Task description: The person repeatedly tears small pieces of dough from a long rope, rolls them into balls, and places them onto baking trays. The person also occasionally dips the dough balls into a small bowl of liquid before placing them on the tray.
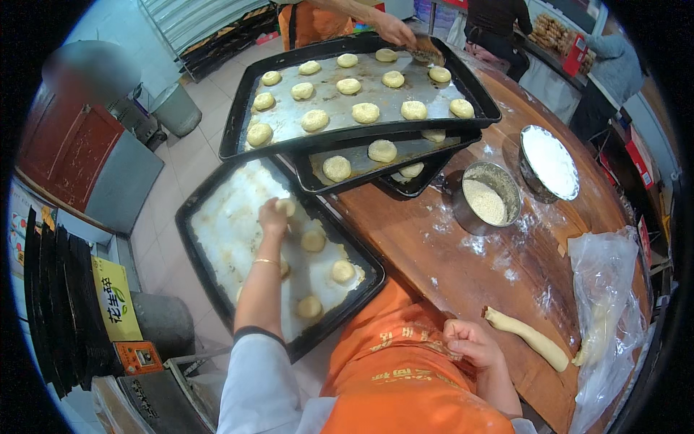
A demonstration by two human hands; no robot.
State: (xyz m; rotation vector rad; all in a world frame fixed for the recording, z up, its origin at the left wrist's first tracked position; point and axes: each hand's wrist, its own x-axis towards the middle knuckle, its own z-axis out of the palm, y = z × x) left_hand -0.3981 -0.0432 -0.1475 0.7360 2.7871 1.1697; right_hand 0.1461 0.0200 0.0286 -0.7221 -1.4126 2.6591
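My left hand (272,217) pinches a round dough piece (286,206) over the lower-left black-rimmed baking tray (217,228). Several dough rounds lie on that tray, among them one round (313,241) just right of my wrist and another round (342,271) by the right edge. My forearm partly covers other rounds. In front of my orange apron (401,369), at the edge of the wooden table (401,233), my right hand (473,343) is curled with nothing visible in it. A dough roll (526,336) lies to its right.
Stacked trays (358,138) of dough rounds overlap the table's far end. Right of them stand a metal pot of pale crumbs or seeds (485,200) and a bowl of white powder (550,163). A plastic bag (602,309) partly covers dough. Across the trays, a co-worker's hand (396,30) reaches in.
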